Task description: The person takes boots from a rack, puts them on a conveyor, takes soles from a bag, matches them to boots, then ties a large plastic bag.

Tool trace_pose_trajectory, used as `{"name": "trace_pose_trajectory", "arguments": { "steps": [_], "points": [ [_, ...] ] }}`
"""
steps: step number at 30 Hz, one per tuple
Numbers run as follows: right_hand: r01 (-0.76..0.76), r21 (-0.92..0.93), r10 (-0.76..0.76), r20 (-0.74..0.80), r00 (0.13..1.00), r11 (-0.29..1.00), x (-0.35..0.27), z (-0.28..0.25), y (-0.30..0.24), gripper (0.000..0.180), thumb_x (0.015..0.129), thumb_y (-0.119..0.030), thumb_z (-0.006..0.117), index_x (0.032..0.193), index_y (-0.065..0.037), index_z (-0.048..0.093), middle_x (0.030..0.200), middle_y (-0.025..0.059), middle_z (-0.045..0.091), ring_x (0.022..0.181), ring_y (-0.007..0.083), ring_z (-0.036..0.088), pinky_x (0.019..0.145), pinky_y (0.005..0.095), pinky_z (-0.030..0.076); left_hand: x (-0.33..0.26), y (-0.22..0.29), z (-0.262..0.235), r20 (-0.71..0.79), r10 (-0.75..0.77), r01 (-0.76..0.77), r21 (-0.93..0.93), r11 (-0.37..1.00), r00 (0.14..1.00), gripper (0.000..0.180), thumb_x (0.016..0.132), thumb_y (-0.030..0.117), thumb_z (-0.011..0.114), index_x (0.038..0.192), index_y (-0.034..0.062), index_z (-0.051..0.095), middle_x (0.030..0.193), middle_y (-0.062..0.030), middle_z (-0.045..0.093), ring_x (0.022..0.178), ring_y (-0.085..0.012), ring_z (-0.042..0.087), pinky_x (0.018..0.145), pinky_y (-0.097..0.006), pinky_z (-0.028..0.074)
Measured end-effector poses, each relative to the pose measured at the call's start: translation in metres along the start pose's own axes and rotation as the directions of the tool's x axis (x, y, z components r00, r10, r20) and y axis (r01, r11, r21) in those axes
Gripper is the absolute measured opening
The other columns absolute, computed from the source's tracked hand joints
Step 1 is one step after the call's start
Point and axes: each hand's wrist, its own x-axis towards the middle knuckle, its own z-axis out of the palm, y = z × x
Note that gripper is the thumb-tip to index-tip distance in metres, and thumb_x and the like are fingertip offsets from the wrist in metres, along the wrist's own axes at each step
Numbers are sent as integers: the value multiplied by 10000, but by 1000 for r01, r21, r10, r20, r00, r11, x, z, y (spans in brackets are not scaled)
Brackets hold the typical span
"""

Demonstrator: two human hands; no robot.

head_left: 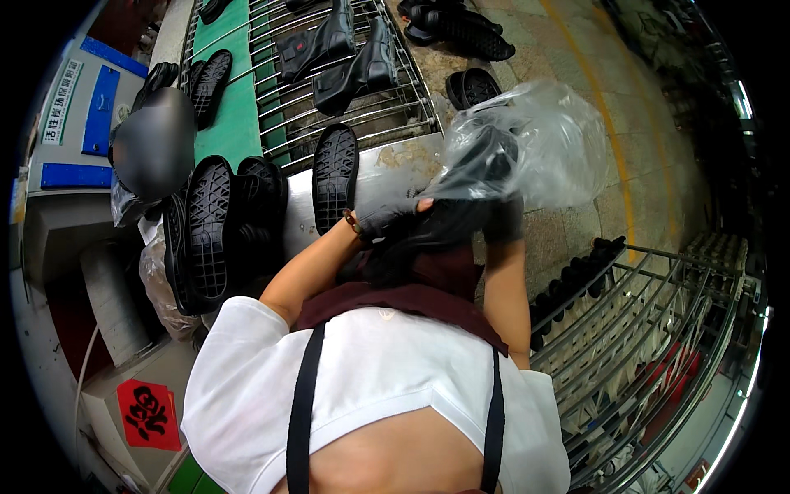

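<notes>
Over my lap, my left hand (387, 220), in a dark fingerless glove, is closed at the mouth of a clear plastic bag (564, 144). Its bare thumb tip presses on the film. My right hand (504, 221), also dark-gloved, is at the other side of the bag; its fingers are hidden. Between the hands and partly inside the bag is a long black piece (485, 160) that looks like a boot; the film blurs its shape. Just beyond my left wrist, a black shoe sole (335, 177) lies tread up on the metal table edge (395, 169).
Several black soles (208, 230) are piled at my left. Ahead, black boots (358, 70) lie on a metal-bar rack (288, 107) beside a green surface (234, 123). Soles (469, 33) also lie on the tiled floor (568, 239). A wire rack (642, 329) stands at my right.
</notes>
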Motion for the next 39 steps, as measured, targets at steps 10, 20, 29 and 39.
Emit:
{"name": "trace_pose_trajectory", "arguments": {
  "steps": [10, 20, 29, 39],
  "points": [
    [-43, -857, -614, -403, 679, 514, 74, -190, -27, 371, 925, -278, 465, 1165, 4, 495, 1107, 134, 566, 959, 236, 567, 819, 354, 487, -28, 63, 14, -107, -514, 525, 170, 834, 851, 376, 905, 307, 575, 1097, -15, 601, 946, -37, 632, 816, -88, 582, 735, -222, 477],
    [-647, -756, 252, -648, 719, -101, 39, -253, 12, 719, 783, -530, 554, 1336, -90, 418, 1225, 233, 538, 1134, 398, 519, 914, 540, 407, -85, -40, -144, -836, 58, 334, 280, 900, 545, 425, 893, 310, 537, 1171, -13, 545, 1020, -120, 630, 920, -205, 585, 834, -311, 442],
    [-419, -896, 487, -304, 818, 144, 159, -153, 75, 707, 751, -535, 563, 1265, -53, 499, 1233, 224, 536, 1121, 389, 528, 916, 464, 431, -88, -72, -151, -921, 157, 865, 388, 319, 356, 474, 850, 370, 564, 1164, 23, 490, 956, -292, 600, 917, -440, 581, 758, -491, 460],
    [119, -947, 176, 177, 968, 297, 175, -62, 23, 362, 793, -315, 580, 1044, -59, 627, 884, 182, 645, 838, 347, 610, 720, 434, 463, -25, 74, 4, -381, 613, 296, 924, 241, 692, 815, 615, 260, 762, 1327, 71, 414, 1293, -180, 418, 1177, -364, 428, 949, -433, 377]
  ]
}}
